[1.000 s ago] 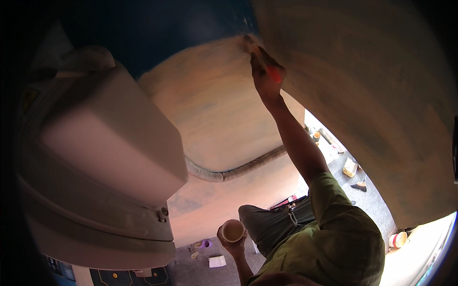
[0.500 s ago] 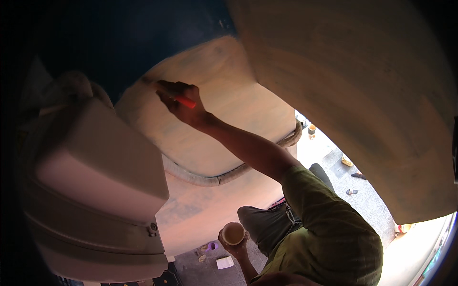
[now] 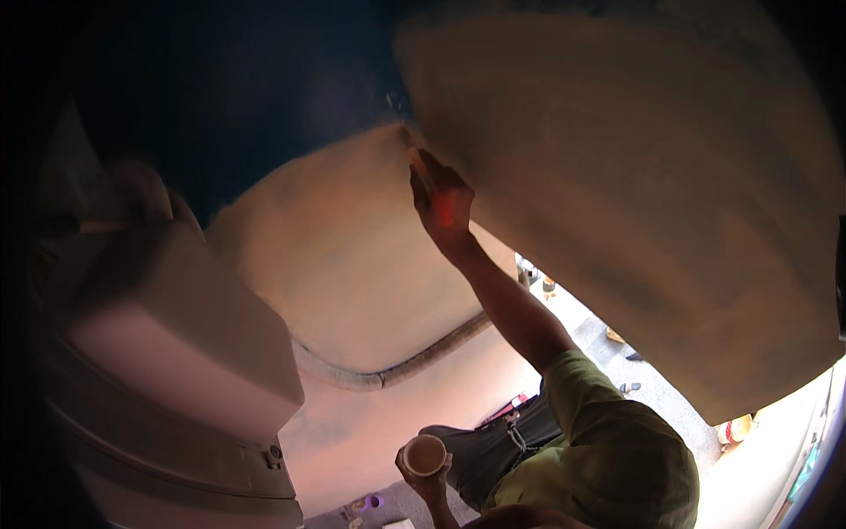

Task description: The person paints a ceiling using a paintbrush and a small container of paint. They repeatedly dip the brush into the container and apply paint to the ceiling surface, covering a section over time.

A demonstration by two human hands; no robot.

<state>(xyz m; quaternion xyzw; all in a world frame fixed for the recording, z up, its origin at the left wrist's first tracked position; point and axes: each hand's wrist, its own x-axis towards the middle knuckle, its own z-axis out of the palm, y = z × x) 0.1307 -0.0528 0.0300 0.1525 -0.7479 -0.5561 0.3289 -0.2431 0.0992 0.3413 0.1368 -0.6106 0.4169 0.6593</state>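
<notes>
My right hand [image 3: 445, 201], raised at the end of an outstretched arm, is closed round a paintbrush [image 3: 414, 157] with a red handle. Its bristles touch the wall near the corner, where cream paint [image 3: 344, 238] borders a dark blue area [image 3: 264, 106]. Low down by my lap, my left hand [image 3: 429, 485] grips a round cup [image 3: 425, 456] from below and the sides. Something pale tan is inside the cup; its depth is hard to make out.
A white boxy appliance [image 3: 185, 326] juts out on the left. A pipe [image 3: 388, 379] curves along the wall. On the right a large brownish panel [image 3: 634, 212] slants close by. Far below, a purple cup [image 3: 374, 501] and a sandal [image 3: 630, 388] lie on the floor.
My right hand has swept the brush rightward along the blue border to the corner. The left hand still holds the cup. The whole view has shifted slightly.
</notes>
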